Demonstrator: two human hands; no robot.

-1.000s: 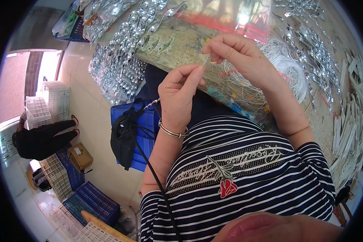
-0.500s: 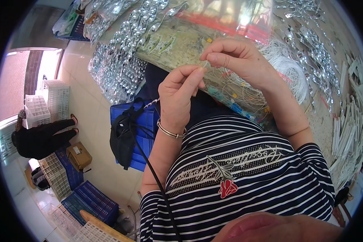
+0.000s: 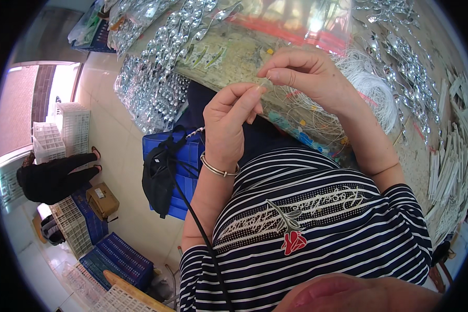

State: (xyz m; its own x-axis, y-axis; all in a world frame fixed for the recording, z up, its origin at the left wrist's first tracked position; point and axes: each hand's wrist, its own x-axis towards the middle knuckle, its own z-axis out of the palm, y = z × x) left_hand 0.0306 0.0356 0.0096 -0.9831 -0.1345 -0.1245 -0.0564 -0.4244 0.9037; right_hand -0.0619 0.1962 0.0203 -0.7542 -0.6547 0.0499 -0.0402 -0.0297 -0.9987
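Note:
Above the near edge of the worktable [image 3: 229, 52], my two hands are close together with fingertips pinched. My left hand [image 3: 229, 112], with a bangle on its wrist, is closed on a thin white string [image 3: 268, 80]. Thumb and forefinger of my right hand [image 3: 312, 78] pinch the same string a little farther right; its fine end is hard to make out. Beside and beneath my right hand lies a loose bundle of white string [image 3: 377, 96]. A short silvery twisted piece [image 3: 195, 132] shows behind my left wrist; I cannot tell what it is joined to.
Shiny silver twisted strips [image 3: 156, 78] hang over the table's left edge, and more [image 3: 405, 78] lie at right. A clear bag with a red band [image 3: 296, 26] is at the back. A black bag [image 3: 158, 177] rests on a blue crate [image 3: 179, 200]. A person [image 3: 57, 182] stands left.
My fingertips have shifted very slightly, opening a small gap between the two pinches. The person at left has moved a little.

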